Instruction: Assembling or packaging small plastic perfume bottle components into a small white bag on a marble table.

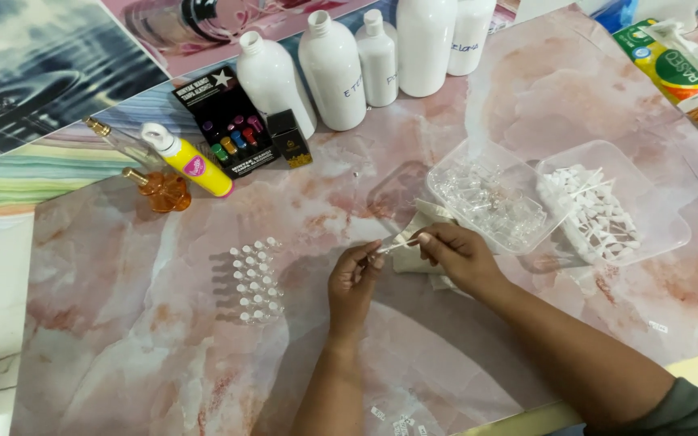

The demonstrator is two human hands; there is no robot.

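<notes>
Two hands meet over the middle of the pink marbled table (527,89), and the work between them is small enough that a slip seems the main risk. The left hand (352,284) has its fingertips pinched together on something tiny, probably a small clear vial, though it is too small to tell for sure. The right hand (456,254) is clamped on a thin white dip-tube cap (401,241) and points it toward the left fingertips. If the two are not lined up, the thin tube could bend or miss the opening, and the little piece could pop out of the pinch and roll across the smooth table.

Just left of the left hand stands a cluster of capped little vials (255,280) in loose rows; a careless wrist could knock them over like skittles. A crumpled white cloth (422,222) lies under the right hand. Beyond it sit a clear tray of empty vials (490,202) and a second tray of white caps (607,210), side by side. The cap itself looks white, slim and light, held just above the table.
</notes>
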